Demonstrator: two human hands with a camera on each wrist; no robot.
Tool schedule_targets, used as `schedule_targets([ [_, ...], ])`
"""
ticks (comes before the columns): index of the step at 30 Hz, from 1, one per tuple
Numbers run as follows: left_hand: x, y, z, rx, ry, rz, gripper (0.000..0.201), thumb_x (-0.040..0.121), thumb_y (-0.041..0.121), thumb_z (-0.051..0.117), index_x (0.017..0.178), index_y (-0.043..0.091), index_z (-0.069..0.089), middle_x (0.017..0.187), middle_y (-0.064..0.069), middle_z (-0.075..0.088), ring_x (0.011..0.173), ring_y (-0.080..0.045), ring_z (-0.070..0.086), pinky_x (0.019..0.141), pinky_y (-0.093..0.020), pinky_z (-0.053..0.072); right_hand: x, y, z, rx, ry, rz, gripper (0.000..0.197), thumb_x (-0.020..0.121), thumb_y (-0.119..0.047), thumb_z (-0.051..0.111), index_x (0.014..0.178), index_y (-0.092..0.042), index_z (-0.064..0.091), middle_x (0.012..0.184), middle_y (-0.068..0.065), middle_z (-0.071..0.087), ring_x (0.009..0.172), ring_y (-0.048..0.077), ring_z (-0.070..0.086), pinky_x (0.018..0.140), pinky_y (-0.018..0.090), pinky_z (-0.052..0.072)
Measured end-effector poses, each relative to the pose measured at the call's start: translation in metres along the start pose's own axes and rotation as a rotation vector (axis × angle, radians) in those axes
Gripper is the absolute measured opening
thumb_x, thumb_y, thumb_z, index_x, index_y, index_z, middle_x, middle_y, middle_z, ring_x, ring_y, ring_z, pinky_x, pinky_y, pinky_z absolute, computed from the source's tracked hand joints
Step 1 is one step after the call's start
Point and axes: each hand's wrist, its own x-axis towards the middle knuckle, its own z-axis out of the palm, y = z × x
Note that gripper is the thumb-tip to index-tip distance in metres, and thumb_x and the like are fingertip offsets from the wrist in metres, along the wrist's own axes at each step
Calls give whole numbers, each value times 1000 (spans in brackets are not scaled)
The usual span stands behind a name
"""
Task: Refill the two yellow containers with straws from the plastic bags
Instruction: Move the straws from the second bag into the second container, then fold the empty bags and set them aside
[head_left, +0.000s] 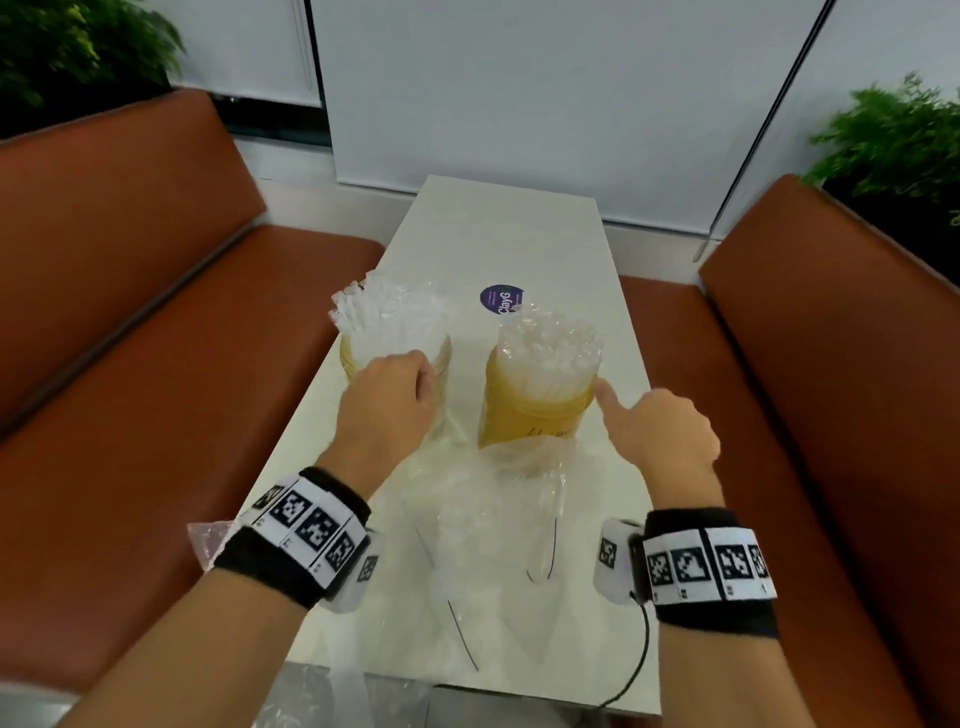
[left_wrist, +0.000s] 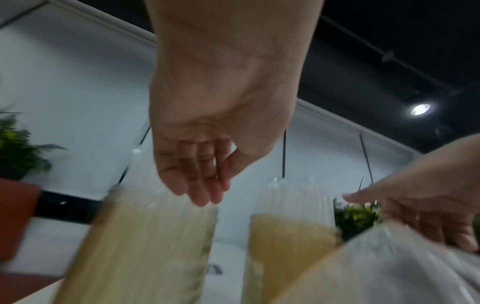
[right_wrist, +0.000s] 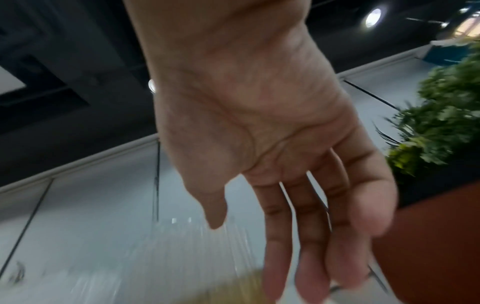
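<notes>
While you stand at the near end of the narrow white table (head_left: 519, 228), brown padded benches (head_left: 130, 291) flank it on both sides, with pale roller blinds at the far end and leafy plants (head_left: 893, 140) behind each backrest. Two yellow containers stand side by side near the table's middle, both packed with clear straws: the left container (head_left: 349, 358) with its bundle leaning left, the right container (head_left: 530, 415) upright. A round purple sticker (head_left: 502, 300) lies just beyond them, and crumpled plastic bags (head_left: 483, 525) lie on the near half of the table. Your left hand (head_left: 387, 402) sits against the left container's straws, fingers loosely bent; the left wrist view shows its fingertips (left_wrist: 200, 197) at the straws (left_wrist: 145, 205) with nothing gripped, though blur makes contact hard to confirm. Your right hand (head_left: 660, 426) hovers just right of the right container, thumb reaching toward its rim; the right wrist view shows the fingers (right_wrist: 309, 246) long and relaxed, empty. Only the wrist views show the dark ceiling with a round lamp (left_wrist: 420, 109).
</notes>
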Motion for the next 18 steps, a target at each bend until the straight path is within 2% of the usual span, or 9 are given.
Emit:
schedule_targets([
  [2,-22,-21,8,230,-170,-175,21,100,22,46,110,15,63,106,-8,68,99,-28,64,75,-37,50,-5,3,26,56,-197,21,86,85,-85,25,75,-12,70,69,-1,71,71,20,67,66,31,50],
  [3,-31,-31,14,334,-269,-258,27,102,27,42,119,14,58,116,-10,65,109,-30,60,82,-39,48,-8,2,37,116,-267,20,84,85,-84,28,76,-14,73,66,-2,73,70,19,69,72,34,54],
  [6,-50,-50,29,411,-484,-435,43,104,40,33,134,13,48,132,-12,60,122,-33,56,96,-41,43,-19,-4,61,306,-344,0,58,92,-62,42,86,-12,73,67,-1,75,73,19,73,82,40,59],
  [8,-60,-54,39,352,-507,-489,42,103,37,35,134,12,47,133,-11,60,122,-32,56,100,-41,39,-27,-8,66,471,-393,3,41,97,-43,47,87,-10,68,71,2,75,79,23,74,80,37,59],
  [9,-64,-55,41,311,-484,-510,38,102,32,38,132,13,48,132,-10,61,122,-31,56,100,-41,37,-32,-10,65,549,-412,9,35,99,-37,48,85,-11,65,71,4,73,78,24,73,76,36,58],
  [11,-70,-53,37,239,-381,-530,32,100,25,41,126,13,55,129,-11,63,119,-32,58,100,-41,38,-42,-12,60,670,-418,6,29,103,-30,47,85,-12,60,64,6,70,66,23,69,65,34,56],
  [14,-74,-47,14,90,-175,-500,32,104,28,40,120,11,62,120,-17,66,110,-38,61,87,-41,47,-49,-9,44,813,-388,13,26,106,-23,44,87,-10,57,56,11,65,51,22,62,50,26,51],
  [16,-77,-45,-12,16,-42,-456,32,105,31,40,115,11,63,107,-14,68,95,-35,60,73,-38,44,-50,-7,29,818,-334,-8,25,106,-23,47,90,-9,59,56,11,61,43,21,58,48,25,47],
  [18,-83,-44,-38,-28,72,-416,27,105,29,40,108,13,62,95,-8,65,85,-30,56,69,-36,41,-52,-9,15,723,-233,-100,26,104,-28,50,98,-8,65,60,8,60,44,19,55,51,29,45],
])
